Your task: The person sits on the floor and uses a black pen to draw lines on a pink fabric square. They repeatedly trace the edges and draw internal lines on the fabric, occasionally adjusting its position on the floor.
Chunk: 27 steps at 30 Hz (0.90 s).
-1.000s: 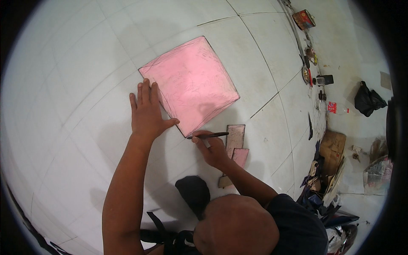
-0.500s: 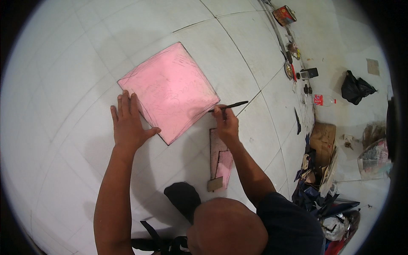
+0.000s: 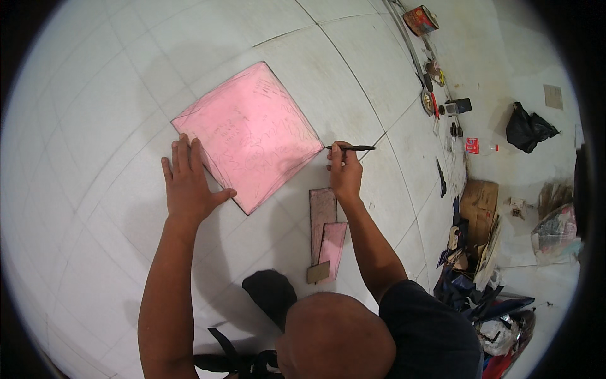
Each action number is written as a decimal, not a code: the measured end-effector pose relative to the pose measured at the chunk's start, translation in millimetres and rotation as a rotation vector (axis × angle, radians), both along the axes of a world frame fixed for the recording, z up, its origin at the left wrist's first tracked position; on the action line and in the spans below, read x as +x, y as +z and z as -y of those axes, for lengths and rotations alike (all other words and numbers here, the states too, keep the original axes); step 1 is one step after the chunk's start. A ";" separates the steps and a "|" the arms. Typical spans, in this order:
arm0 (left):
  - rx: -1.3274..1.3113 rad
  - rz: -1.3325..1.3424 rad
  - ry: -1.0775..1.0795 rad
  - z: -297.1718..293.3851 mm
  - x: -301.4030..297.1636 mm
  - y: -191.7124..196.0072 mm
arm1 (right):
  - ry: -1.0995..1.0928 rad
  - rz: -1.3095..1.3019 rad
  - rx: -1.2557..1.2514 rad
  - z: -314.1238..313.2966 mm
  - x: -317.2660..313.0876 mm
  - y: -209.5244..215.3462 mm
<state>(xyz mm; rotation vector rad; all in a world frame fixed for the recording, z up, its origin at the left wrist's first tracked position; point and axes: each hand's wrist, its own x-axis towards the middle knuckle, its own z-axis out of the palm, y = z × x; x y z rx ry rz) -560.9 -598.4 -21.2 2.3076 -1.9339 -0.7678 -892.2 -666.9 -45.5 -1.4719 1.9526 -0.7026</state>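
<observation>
A pink square sheet lies on the white tiled floor, turned like a diamond, with faint scribbles on it. My left hand lies flat with fingers spread on the sheet's lower left edge. A black pen is gripped in my right hand, its tip touching the sheet's right corner. Just below that hand lie two narrow pink strips and a small brown piece on the floor.
A dark cloth or bag lies near my knees. Along the right side are a cardboard box, a black plastic bag, a bottle with a red label, small tools, a colourful box and a heap of bags.
My right hand with the pen has travelled along the sheet's lower right edge, from near the bottom corner up to the right corner. My left hand stays pressed on the sheet.
</observation>
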 end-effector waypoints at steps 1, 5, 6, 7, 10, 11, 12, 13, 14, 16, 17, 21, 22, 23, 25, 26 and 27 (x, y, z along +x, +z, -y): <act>-0.003 0.003 -0.004 -0.2 -0.4 -0.4 | 0.089 -0.110 -0.058 -5.0 0.3 -0.4; -0.005 0.029 -0.006 -0.2 -1.3 0.1 | 0.467 -0.446 -0.380 -41.2 16.9 -0.3; -0.001 0.039 -0.004 -0.5 -1.6 0.9 | 0.567 -0.502 -0.482 -51.5 25.2 1.1; -0.006 0.037 -0.003 -0.5 -1.8 1.2 | 0.614 -0.433 -0.485 -62.3 34.4 1.2; -0.027 0.012 0.007 -2.0 1.4 -2.7 | 0.743 -0.302 -0.323 -98.3 68.2 14.8; -0.041 -0.012 0.014 -3.0 2.9 -6.7 | 0.786 -0.224 -0.314 -107.4 75.2 17.1; -0.052 -0.035 0.017 -3.1 3.8 -7.0 | 0.826 -0.143 -0.302 -116.6 81.5 18.1; -0.055 -0.035 0.006 -1.6 4.3 -7.0 | 0.865 -0.061 -0.291 -121.3 86.2 18.3; -0.048 -0.033 -0.006 -2.6 3.1 -5.8 | 0.827 0.020 -0.293 -124.9 89.0 16.2; -0.054 0.000 -0.066 -7.5 -1.1 -2.3 | 0.745 0.180 -0.296 -130.6 93.7 12.3; -0.077 0.036 -0.106 -5.7 -2.7 -0.8 | 0.644 0.260 -0.190 -126.9 96.0 21.6; -0.117 0.056 -0.175 -26.8 7.8 -2.1 | 0.621 0.233 -0.158 -126.4 74.4 13.2; -0.118 0.058 -0.166 -38.0 15.4 -3.6 | 0.591 0.148 -0.187 -131.9 64.0 13.6; -0.130 0.091 -0.159 -53.6 27.0 -9.2 | 0.564 0.061 -0.215 -136.3 53.3 16.7; -0.111 0.166 -0.129 -86.7 57.8 -9.5 | 0.473 -0.132 -0.216 -150.3 24.5 20.0; -0.100 0.213 -0.111 -103.3 76.1 -6.5 | 0.409 -0.233 -0.192 -156.5 7.0 18.1; -0.078 0.233 -0.085 -119.6 93.2 -2.7 | 0.367 -0.236 -0.247 -161.4 -18.9 10.6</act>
